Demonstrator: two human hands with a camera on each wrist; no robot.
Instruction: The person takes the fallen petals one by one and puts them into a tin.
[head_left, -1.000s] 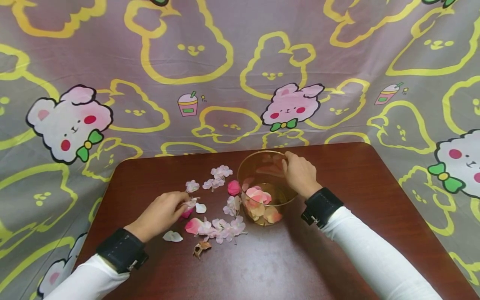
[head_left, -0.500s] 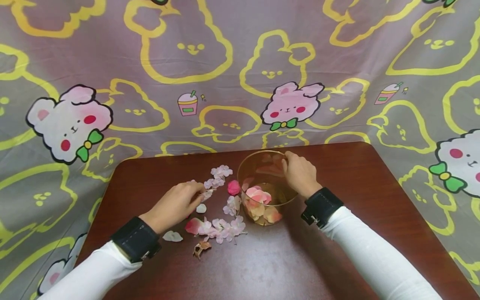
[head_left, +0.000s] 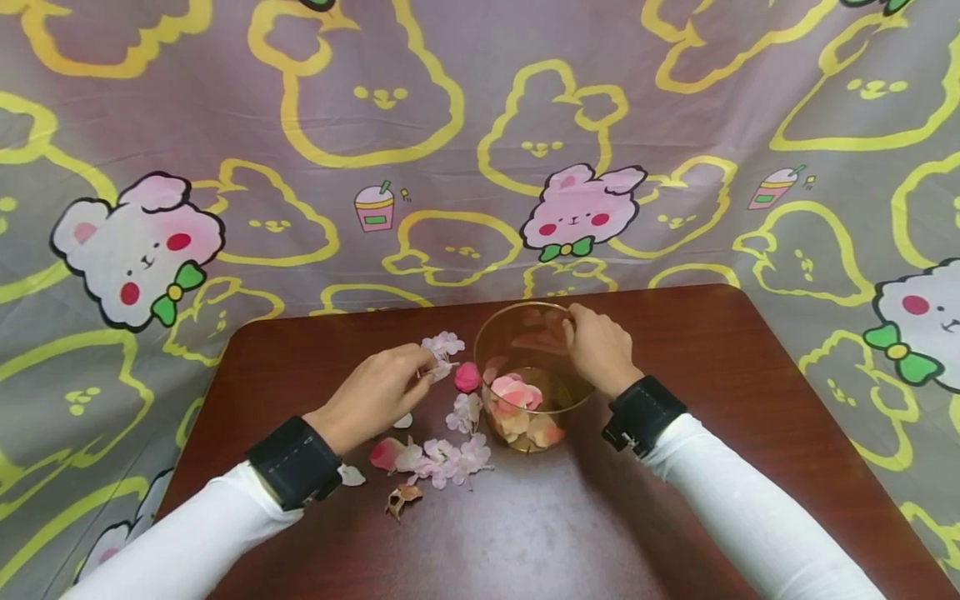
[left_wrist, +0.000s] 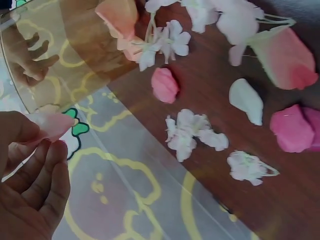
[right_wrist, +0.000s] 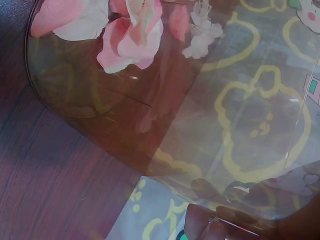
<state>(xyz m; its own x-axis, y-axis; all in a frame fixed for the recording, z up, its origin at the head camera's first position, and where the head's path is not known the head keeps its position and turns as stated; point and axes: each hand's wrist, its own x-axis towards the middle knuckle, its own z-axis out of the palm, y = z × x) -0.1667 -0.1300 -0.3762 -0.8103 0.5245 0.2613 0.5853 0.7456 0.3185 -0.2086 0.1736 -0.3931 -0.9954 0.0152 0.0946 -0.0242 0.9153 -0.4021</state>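
Starting nearest, we see loose blossoms (head_left: 442,457) scattered on the brown table (head_left: 525,533). Our left hand (head_left: 378,393) hovers above them, fingers curled, pinching a pale pink petal (left_wrist: 50,125). Farther back, our right hand (head_left: 597,346) grips the rim of the glass bowl (head_left: 525,375), which holds petals.

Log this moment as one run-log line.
left hand: pinches petal beside bowl | right hand: grips bowl rim | bowl: upright, petals inside | table: loose blossoms left of bowl
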